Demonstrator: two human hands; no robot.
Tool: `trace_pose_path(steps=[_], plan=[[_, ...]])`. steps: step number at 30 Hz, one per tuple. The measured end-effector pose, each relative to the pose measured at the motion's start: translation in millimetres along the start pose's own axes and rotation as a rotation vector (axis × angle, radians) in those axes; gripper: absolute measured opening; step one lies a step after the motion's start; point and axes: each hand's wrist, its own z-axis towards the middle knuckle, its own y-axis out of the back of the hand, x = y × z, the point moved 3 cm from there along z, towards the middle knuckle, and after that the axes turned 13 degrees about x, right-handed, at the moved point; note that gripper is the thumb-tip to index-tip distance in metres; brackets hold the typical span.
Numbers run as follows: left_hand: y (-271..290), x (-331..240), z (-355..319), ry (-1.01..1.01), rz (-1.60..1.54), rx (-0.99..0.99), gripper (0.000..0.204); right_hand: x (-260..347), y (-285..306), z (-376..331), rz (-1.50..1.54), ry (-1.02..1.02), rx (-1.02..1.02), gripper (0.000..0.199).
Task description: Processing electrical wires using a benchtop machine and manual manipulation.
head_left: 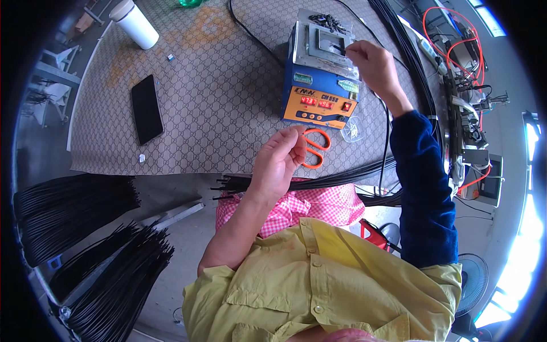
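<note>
My right hand (pixel 374 65) reaches over the top of a blue and orange solder pot (pixel 322 94). Its fingertips pinch a thin dark piece (pixel 340 50), whose tip lies over the square metal well (pixel 333 43); its exact kind is too small to tell. A heap of small black pieces (pixel 327 23) rests on the pot's top behind the well. In front of the pot, my left hand (pixel 278 159) is closed with its fingers curled; what it holds, if anything, is hidden. Beside those fingers lie scissors with orange handles (pixel 316 149).
A small clear dish (pixel 353 130) sits by the pot's front right corner. Black cables (pixel 342 178) cross the table's near edge above my lap. Leftward are a black phone (pixel 147 109) and a white cup (pixel 134 25). Bundles of black cables (pixel 74 211) hang at the lower left.
</note>
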Motion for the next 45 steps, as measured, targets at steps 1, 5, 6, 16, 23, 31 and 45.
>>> trace_pose_path(steps=[1,5,6,16,23,31,45], plan=[[-0.1,0.1,0.6,-0.001,0.012,0.008,0.02,3.0,0.2,-6.1,0.122,-0.013,-0.004,0.015],[-3.5,-6.0,0.8,-0.092,0.225,-0.053,0.021,44.7,-18.7,-51.5,0.988,-0.206,0.226,0.017],[-5.9,-7.8,2.4,-0.112,0.255,-0.061,0.021,53.4,-27.7,-63.6,1.117,-0.23,0.265,0.017],[-14.7,-12.9,-4.7,-0.25,0.228,-0.042,0.019,90.5,-95.2,-128.4,1.657,-0.293,0.242,0.008],[-7.1,-13.6,-20.1,-0.197,0.178,0.005,0.018,74.9,-89.0,-132.3,0.462,0.094,0.172,0.018],[6.8,-16.6,-29.2,-0.129,0.217,-0.015,0.018,53.4,-115.2,-139.8,-0.037,0.196,0.281,0.037],[10.3,-16.4,-32.8,-0.146,0.183,-0.122,0.013,90.1,-67.6,-140.3,0.93,-0.158,0.638,0.041]])
